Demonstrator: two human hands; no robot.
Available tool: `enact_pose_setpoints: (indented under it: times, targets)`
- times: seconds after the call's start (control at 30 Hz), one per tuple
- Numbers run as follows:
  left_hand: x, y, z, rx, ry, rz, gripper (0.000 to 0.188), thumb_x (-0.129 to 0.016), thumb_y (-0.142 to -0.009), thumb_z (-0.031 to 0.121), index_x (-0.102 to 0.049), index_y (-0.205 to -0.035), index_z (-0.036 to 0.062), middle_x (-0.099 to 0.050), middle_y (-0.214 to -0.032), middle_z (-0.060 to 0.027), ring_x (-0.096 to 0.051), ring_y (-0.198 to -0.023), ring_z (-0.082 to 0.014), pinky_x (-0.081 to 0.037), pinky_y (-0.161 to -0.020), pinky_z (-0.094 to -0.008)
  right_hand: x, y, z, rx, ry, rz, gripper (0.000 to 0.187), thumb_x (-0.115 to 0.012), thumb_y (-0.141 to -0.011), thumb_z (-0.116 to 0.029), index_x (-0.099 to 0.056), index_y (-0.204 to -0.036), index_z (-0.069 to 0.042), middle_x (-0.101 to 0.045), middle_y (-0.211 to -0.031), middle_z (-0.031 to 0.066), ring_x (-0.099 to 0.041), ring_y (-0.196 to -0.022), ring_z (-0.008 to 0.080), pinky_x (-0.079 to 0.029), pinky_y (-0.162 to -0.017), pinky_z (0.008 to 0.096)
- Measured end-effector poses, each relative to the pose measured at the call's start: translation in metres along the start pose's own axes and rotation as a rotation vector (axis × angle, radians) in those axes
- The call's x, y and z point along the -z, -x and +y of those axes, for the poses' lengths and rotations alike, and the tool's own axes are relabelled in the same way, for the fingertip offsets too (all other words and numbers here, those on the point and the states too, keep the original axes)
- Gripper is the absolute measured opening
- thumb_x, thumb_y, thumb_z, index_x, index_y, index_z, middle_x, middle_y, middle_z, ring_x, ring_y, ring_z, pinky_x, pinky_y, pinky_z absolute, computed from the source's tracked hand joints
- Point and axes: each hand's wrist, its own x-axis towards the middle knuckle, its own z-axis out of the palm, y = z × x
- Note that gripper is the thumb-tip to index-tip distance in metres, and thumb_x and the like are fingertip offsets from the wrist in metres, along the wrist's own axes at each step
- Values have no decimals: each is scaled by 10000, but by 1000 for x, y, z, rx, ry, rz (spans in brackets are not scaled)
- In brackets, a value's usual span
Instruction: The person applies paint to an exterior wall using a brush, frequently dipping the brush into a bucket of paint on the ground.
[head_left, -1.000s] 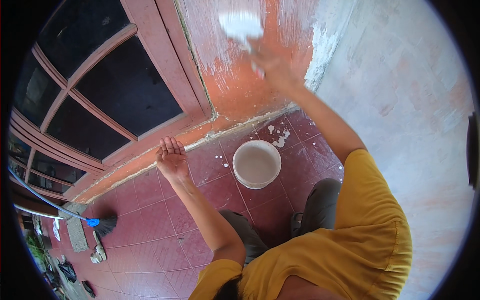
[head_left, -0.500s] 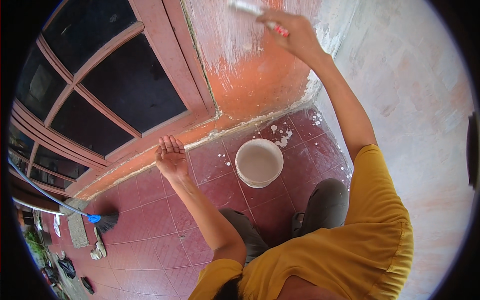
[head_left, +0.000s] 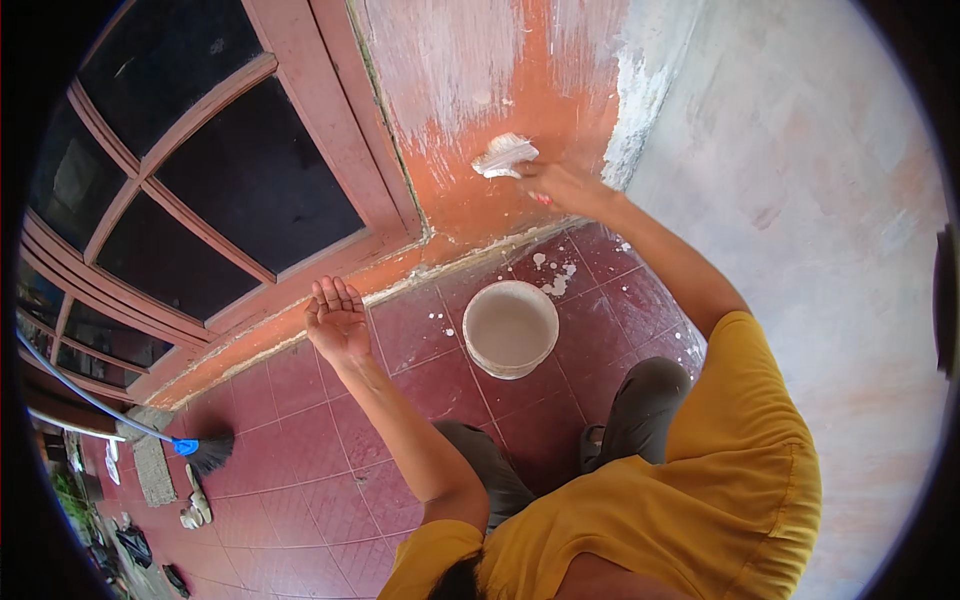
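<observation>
My right hand (head_left: 570, 190) grips a paintbrush (head_left: 507, 157) low in front of the orange wall (head_left: 470, 195). White paint shows at the brush's end against the wall; motion smears the fingers and handle. Streaky white paint covers much of the wall's upper part, with bare orange between and below the strokes. My left hand (head_left: 338, 318) is held out palm up beside the door frame, holding nothing, its fingers loosely stretched. Between my two arms, a round whitish bucket (head_left: 510, 368) with pale liquid in it stands on the red tiled floor (head_left: 440, 390).
A pink-framed glazed door or window (head_left: 330, 130) lies to the left. On the right is a pale, patchy wall (head_left: 790, 200). White paint spots (head_left: 560, 280) dot the tiles behind the bucket. At far left are a broom (head_left: 208, 452) and a pair of shoes (head_left: 197, 503).
My right hand has brought the brush down the wall, from near the top edge of the view to low on the orange part. The left hand has stayed nearly still.
</observation>
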Motion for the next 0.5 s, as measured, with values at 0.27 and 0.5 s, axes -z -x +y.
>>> enact_pose_setpoints:
  times: [0.27,0.5]
  targets:
    - [1,0,-4,-7,-17,45,218,-478,-872,190,-581,-1007,54,-627,-1008,-69,-579,-973,-206,-479,-858,-351,170,-29,12,87,129,488,259,-589,-793,-39,-633,-1034,-123,-605,-1154,105,-614,-972,300,-503,-808,373]
    - [1,-3,-8,5,-20,55,216,-470,-876,194,-582,-997,55,-629,-1006,-74,-582,-971,-207,-482,-851,-352,91,-47,28,152,169,868,391,-625,-714,17,-617,-1066,-154,-505,-1298,94,-578,-1060,306,-495,-896,376]
